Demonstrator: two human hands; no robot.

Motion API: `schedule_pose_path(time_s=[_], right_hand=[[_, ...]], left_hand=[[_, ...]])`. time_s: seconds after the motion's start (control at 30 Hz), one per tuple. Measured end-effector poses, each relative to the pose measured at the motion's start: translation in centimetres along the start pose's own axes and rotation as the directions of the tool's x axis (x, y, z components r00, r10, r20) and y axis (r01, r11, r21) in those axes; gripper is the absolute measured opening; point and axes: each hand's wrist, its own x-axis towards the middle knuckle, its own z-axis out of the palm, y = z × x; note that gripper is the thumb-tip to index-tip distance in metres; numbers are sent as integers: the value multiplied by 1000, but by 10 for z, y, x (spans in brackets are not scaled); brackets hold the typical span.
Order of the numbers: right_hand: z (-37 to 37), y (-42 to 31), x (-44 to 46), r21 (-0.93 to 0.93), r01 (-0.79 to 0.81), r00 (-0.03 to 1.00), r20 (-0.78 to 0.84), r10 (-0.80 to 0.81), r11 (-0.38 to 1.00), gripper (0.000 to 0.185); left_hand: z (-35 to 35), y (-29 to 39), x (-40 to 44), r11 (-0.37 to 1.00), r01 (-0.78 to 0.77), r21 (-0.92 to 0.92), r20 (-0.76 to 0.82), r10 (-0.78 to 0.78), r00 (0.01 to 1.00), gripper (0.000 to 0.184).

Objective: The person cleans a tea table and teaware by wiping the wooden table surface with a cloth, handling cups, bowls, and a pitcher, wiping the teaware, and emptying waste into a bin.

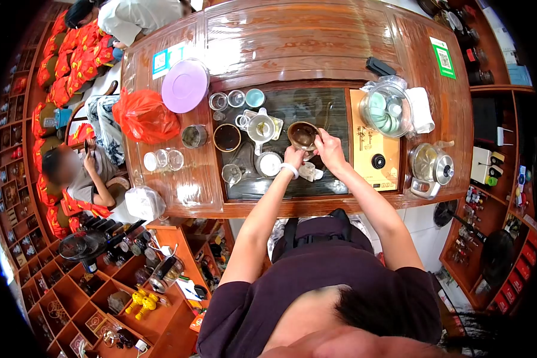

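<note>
A dark brown bowl [303, 135] is held over the dark tea tray [334, 119], tilted somewhat. My right hand [330, 149] grips its right rim. Just below the bowl, my left hand [294, 156], with a pale bangle at the wrist, has its fingers closed; what they hold is hidden. A crumpled white cloth [310, 172] lies beneath the hands. Left of the bowl stand a glass pitcher [261, 127], a round white-topped vessel [269, 164] and a brown cup with dark contents [227, 138]. Small glass cups [236, 98] line the tray's upper left.
Right of the tray are a glass bowl of green cups [386, 108] and a glass kettle [431, 164]. A red bag [146, 115], a purple lid [185, 85] and a plastic-wrapped bundle [144, 203] sit left. Another person [92, 173] is at the left, one more at the top left.
</note>
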Motion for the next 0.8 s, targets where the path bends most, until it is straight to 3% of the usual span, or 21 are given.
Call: schedule_pose_path(time_s=[0.07,0.13,0.2,0.27,0.3,0.4,0.5,0.63,0.8], right_hand=[[-4,-2,4,109,-83,997,20,81,991,21],[-8,11,9,390,-386,922,138,362,836,21],[-13,28,14,542,-454,881,152,449,707,21],[-17,49,23,661,-441,861,121,493,608,21],[-19,57,31,669,-445,843,87,531,596,22],[-24,82,61,782,-405,780,25,626,473,21],[-29,92,89,874,-317,726,-27,688,369,21],[-35,91,111,907,-256,667,-83,741,333,20],[-39,97,118,897,-262,666,-98,740,355,22]], left_hand=[[1,4,0,1000,10,-16,-50,-11,999,22],[1,12,-1,999,40,-37,-87,-43,995,33],[8,15,-3,991,-136,-2,-220,132,967,50],[8,25,-12,966,-144,217,-220,192,956,67],[8,31,-16,956,-188,227,-204,235,950,74],[15,32,-16,888,-198,415,-293,337,895,72],[20,40,-10,951,-152,270,-362,247,899,67],[23,36,6,935,-194,296,-446,315,838,65],[23,48,20,918,-165,362,-488,337,805,66]])
